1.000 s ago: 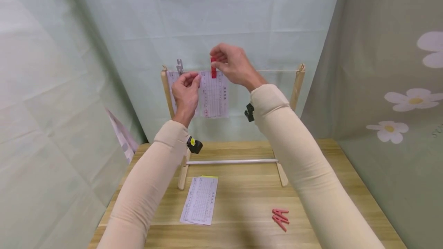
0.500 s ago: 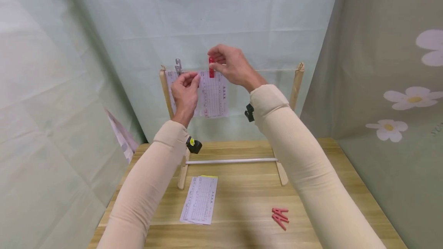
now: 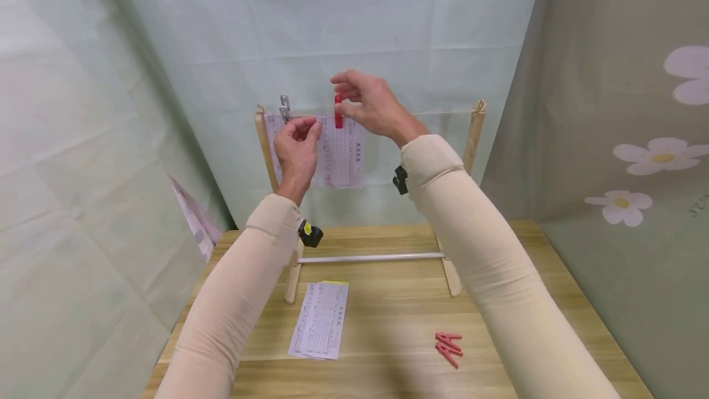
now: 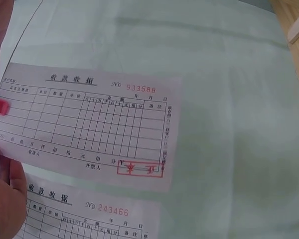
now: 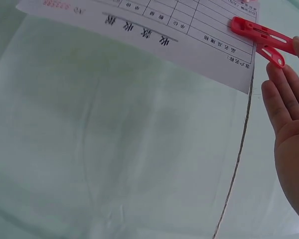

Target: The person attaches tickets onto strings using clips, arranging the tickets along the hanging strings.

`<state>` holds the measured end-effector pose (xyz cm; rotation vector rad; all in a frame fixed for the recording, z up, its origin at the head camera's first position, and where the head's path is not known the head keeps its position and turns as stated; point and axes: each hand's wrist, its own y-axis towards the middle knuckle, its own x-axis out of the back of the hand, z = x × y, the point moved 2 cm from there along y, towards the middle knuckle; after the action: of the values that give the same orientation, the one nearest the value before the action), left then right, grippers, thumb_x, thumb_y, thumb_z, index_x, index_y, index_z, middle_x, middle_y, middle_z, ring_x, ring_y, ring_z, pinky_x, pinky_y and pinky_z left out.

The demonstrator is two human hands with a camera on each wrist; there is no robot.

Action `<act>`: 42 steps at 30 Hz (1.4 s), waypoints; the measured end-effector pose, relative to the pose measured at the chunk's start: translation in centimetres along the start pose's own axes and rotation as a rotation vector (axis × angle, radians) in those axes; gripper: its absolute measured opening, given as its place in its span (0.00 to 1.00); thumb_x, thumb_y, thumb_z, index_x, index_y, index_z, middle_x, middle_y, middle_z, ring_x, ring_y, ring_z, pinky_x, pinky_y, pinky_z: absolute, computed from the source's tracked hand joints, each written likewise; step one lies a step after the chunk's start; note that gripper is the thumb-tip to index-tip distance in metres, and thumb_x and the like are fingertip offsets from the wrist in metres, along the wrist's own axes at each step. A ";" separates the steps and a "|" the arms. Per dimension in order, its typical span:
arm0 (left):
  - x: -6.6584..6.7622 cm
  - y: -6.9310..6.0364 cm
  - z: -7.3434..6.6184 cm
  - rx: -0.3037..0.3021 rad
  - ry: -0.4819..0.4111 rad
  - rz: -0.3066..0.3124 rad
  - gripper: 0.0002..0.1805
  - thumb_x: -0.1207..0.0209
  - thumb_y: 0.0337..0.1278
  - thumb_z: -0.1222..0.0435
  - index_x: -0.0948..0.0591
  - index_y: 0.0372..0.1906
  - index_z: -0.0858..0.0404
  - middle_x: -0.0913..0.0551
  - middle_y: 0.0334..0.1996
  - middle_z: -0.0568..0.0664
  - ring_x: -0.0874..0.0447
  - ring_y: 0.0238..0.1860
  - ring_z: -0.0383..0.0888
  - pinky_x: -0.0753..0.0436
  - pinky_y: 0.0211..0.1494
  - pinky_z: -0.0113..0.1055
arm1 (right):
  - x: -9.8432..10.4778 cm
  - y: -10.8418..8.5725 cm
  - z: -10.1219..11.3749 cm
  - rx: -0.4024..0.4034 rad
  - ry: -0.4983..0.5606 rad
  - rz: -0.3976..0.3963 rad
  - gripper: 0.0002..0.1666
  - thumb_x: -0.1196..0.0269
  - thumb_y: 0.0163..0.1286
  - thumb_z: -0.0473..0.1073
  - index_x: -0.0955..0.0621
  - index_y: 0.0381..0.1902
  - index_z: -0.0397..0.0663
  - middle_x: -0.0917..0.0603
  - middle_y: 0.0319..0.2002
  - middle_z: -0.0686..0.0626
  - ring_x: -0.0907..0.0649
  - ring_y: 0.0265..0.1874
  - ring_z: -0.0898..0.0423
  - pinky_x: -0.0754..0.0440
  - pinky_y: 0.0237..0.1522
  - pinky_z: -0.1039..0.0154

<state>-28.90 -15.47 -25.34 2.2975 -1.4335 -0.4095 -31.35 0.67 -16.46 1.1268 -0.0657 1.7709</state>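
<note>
Red clothespin (image 3: 338,120), clipped on receipt (image 3: 346,162), touching right hand (image 3: 370,102)

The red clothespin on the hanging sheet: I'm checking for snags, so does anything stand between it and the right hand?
Nothing visible does: in the right wrist view, the right hand is at the handle end of the red clothespin.

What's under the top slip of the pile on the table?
Another white slip shows along its left side, a yellow edge at its far end. The rest is covered; sheet count can't be told.
</note>
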 end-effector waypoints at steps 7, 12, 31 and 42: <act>0.2 -0.3 0.2 -0.022 0.032 0.006 0.11 0.37 0.66 0.63 0.16 0.49 0.64 0.16 0.46 0.54 0.21 0.43 0.44 0.21 0.50 0.33 | 0.1 -0.1 -0.3 0.005 -0.011 -0.010 0.30 0.35 0.72 0.41 0.29 0.69 0.46 0.22 0.63 0.47 0.23 0.62 0.56 0.29 0.63 0.69; 0.6 -0.6 0.4 -0.038 0.043 0.018 0.12 0.36 0.65 0.63 0.17 0.49 0.65 0.16 0.46 0.54 0.19 0.44 0.45 0.20 0.52 0.33 | 0.4 -0.4 -0.6 0.011 0.001 -0.020 0.30 0.35 0.71 0.42 0.29 0.69 0.43 0.23 0.64 0.46 0.23 0.63 0.56 0.30 0.64 0.69; 1.8 -1.2 0.3 -0.087 0.040 0.101 0.12 0.35 0.64 0.66 0.16 0.47 0.70 0.15 0.41 0.56 0.21 0.36 0.41 0.22 0.42 0.28 | 1.2 -4.7 -1.6 0.131 0.013 -0.112 0.29 0.34 0.70 0.39 0.27 0.66 0.39 0.21 0.61 0.44 0.20 0.58 0.54 0.25 0.62 0.65; 2.5 -2.5 0.5 -0.101 0.043 0.194 0.14 0.34 0.63 0.64 0.17 0.48 0.70 0.16 0.41 0.56 0.21 0.37 0.42 0.22 0.42 0.28 | 0.6 -8.1 -3.0 0.159 0.013 -0.085 0.27 0.34 0.70 0.38 0.25 0.64 0.36 0.19 0.60 0.41 0.19 0.57 0.50 0.24 0.61 0.59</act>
<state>-26.12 -16.86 -27.07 2.0534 -1.5600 -0.3638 -27.30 6.66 -21.16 1.2137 0.1309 1.7313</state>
